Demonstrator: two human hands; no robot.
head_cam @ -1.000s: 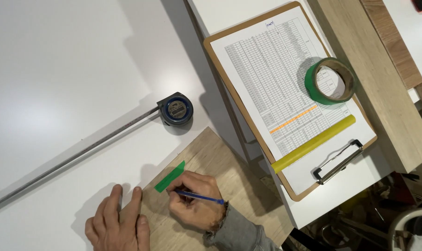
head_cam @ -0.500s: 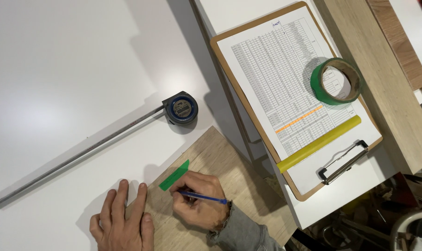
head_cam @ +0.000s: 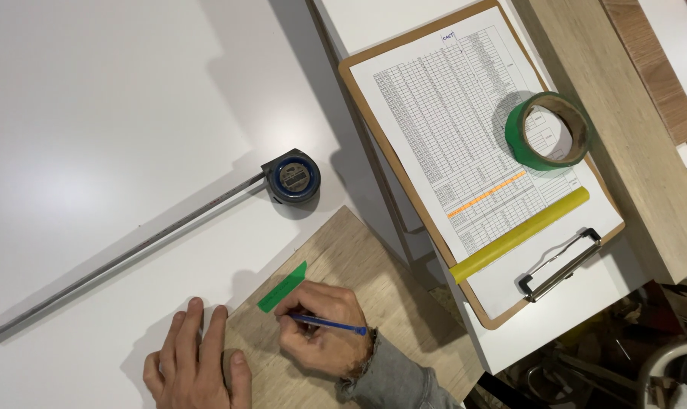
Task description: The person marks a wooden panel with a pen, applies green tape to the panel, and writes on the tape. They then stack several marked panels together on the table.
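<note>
Here, white table [head_cam: 93,113] (cluttered floor beyond).

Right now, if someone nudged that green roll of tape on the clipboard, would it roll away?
Probably not: the green tape roll lies flat on its side on the clipboard, so a nudge would likely slide it across the paper. Its hollow core suggests it is light. Stood on edge, it would probably roll.
</note>
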